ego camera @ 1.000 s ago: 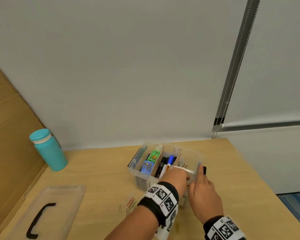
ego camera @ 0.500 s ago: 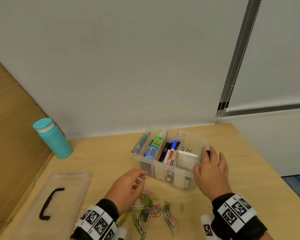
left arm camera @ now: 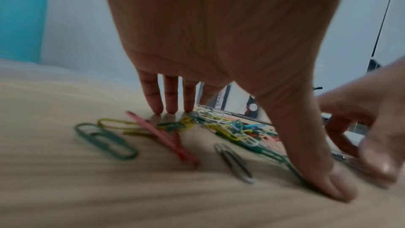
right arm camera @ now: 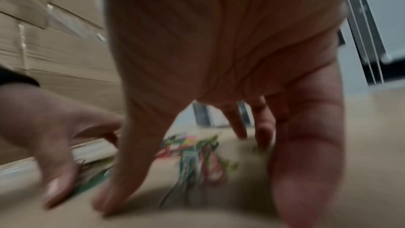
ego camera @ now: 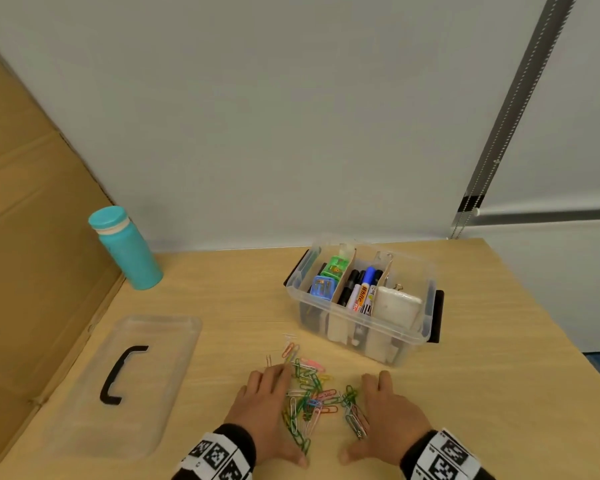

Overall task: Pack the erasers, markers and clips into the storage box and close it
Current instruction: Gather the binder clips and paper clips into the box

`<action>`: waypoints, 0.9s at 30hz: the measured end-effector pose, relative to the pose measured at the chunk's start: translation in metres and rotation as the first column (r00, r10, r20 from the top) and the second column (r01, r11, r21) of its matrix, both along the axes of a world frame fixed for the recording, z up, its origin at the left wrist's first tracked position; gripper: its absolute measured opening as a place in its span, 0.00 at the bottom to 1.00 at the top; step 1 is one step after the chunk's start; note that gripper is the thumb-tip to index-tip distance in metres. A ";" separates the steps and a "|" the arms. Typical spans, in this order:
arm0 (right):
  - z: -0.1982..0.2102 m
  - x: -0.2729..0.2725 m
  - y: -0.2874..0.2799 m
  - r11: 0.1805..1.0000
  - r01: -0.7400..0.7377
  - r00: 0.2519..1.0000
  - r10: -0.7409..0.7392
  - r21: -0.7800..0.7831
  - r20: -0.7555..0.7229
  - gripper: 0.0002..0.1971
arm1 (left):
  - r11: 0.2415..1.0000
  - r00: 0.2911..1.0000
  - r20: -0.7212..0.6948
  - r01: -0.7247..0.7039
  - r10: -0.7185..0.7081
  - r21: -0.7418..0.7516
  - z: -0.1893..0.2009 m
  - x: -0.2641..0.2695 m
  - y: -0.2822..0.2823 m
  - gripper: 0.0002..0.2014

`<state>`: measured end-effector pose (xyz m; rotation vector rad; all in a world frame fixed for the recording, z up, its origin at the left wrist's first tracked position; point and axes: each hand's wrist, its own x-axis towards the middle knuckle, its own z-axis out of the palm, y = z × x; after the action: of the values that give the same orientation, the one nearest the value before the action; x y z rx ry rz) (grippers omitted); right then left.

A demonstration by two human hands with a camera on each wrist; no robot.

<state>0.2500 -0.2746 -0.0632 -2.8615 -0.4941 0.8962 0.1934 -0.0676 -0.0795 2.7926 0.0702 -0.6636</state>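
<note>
A heap of coloured paper clips (ego camera: 309, 400) lies on the wooden table between my two hands. My left hand (ego camera: 264, 407) stands on its edge at the heap's left, fingers straight, fingertips (left arm camera: 171, 108) and thumb on the table. My right hand (ego camera: 388, 414) mirrors it on the right, fingers spread, holding nothing. The clips (left arm camera: 166, 133) lie loose under the left palm and show blurred as clips (right arm camera: 197, 159) in the right wrist view. Behind stands the clear storage box (ego camera: 426, 327), open, with erasers (ego camera: 326, 285), markers (ego camera: 361, 289) and a white pouch (ego camera: 395, 306) in its compartments.
The clear lid (ego camera: 167, 372) with a black handle (ego camera: 120, 375) lies flat at the left. A teal bottle (ego camera: 125, 251) stands at the back left beside a cardboard panel (ego camera: 25, 237). The table's right edge (ego camera: 568, 341) slants past the box.
Both hands have left the box and drawn back toward me. They now flank the clip heap, pressing in from each side.
</note>
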 end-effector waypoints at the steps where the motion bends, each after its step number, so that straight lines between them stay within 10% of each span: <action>1: -0.006 0.000 0.003 0.999 0.023 0.999 -0.022 0.026 -0.029 0.60 | 1.000 1.000 0.005 -0.005 0.005 -0.005 -0.001 0.001 -0.002 0.68; 6: -0.014 0.000 0.027 0.978 0.044 0.997 -0.030 0.202 -0.074 0.58 | 0.997 0.997 0.075 0.000 0.006 -0.073 -0.005 0.010 -0.008 0.52; 16: -0.012 0.005 0.056 0.949 0.031 0.998 -0.014 0.315 -0.056 0.12 | 0.995 0.996 0.045 0.080 -0.083 0.052 0.006 0.022 -0.016 0.19; 27: -0.018 0.018 0.035 0.864 0.128 0.991 -0.125 0.487 -0.039 0.18 | 0.991 0.986 0.135 0.112 -0.100 -0.079 0.011 0.021 0.007 0.14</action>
<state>0.2681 -0.2394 -0.0809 -2.3936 -0.4482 0.6428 0.2147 -0.0603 -0.0685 2.7629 -0.1306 -0.4933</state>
